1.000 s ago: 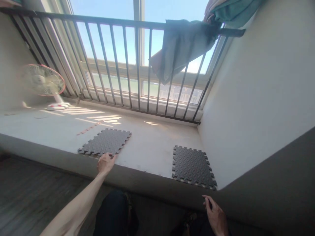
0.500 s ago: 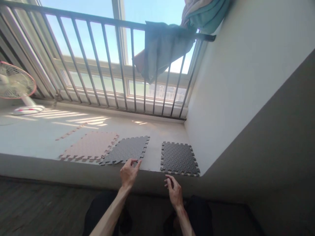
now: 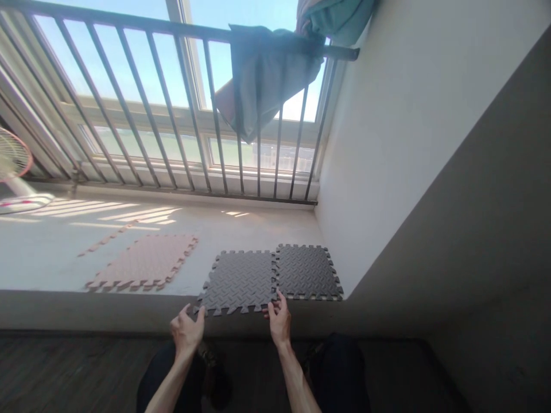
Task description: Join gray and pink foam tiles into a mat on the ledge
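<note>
Two dark grey foam puzzle mats lie side by side on the raised ledge (image 3: pixel 55 252). The left grey mat (image 3: pixel 241 281) butts against the right grey mat (image 3: pixel 306 271), which sits by the wall. My left hand (image 3: pixel 187 331) pinches the left mat's near-left corner at the ledge edge. My right hand (image 3: pixel 279 318) grips the near edge where the two mats meet, fingers curled over it. A pink mat (image 3: pixel 144 268) lies further left on the ledge, apart from both hands.
A metal railing (image 3: pixel 172 109) runs before the window, with a grey cloth (image 3: pixel 262 74) hung over its top bar. A pink fan (image 3: pixel 15 172) stands at the far left. The white wall (image 3: pixel 408 143) closes the right side. My dark-trousered knees (image 3: pixel 181 373) are below.
The left grey mat has slid right until it meets the right grey mat. My right hand rose to the mats' near edge; my left hand shifted to the left corner. The view panned right.
</note>
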The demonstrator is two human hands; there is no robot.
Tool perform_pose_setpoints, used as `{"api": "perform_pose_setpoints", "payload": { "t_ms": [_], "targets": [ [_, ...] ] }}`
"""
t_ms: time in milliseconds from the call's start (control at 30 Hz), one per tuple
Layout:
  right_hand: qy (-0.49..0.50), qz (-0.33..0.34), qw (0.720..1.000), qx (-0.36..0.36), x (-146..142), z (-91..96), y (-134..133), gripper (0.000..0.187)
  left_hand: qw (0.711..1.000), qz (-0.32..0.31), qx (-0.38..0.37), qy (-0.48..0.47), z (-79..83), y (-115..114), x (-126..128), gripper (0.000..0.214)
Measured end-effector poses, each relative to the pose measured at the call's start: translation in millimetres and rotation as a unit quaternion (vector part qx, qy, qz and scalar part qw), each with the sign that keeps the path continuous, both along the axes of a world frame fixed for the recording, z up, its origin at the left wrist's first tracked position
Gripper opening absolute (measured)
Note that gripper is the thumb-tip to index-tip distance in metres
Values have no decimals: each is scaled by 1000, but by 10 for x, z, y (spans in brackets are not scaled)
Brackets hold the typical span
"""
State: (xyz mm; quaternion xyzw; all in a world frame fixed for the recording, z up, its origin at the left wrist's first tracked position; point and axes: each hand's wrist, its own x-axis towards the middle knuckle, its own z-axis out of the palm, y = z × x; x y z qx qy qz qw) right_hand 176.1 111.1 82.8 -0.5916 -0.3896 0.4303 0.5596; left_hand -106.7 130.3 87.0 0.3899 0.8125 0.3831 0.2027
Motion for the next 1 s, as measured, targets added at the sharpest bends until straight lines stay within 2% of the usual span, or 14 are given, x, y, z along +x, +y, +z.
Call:
{"api": "perform_pose_setpoints", "payload": {
  "t_ms": [67,133,233,333,433,600,833,1000],
  "targets": [
    [-4,3,1000,0,-5,55,36,76,990,-41,-5,-131,-96,105,-171,61],
    [-17,3,1000,2,24,120,110,76,971,-64,32,-229,-131,218,-186,63],
    [-56,2,998,1,146,178,286,76,959,-73,77,-264,-79,436,-36,62],
    [-93,7,996,-10,302,182,478,73,962,-83,71,-251,-7,661,114,61],
    [-139,27,990,-30,407,187,597,68,967,-88,59,-232,-15,786,133,63],
    [-246,71,965,-57,426,251,621,66,982,-116,26,-145,-62,762,-39,74],
    [-336,92,932,-100,432,416,651,76,987,-158,-6,0,149,845,-91,72],
    [-423,99,897,-82,505,482,576,70,980,-193,-19,47,126,878,-119,73]
  ]
}}
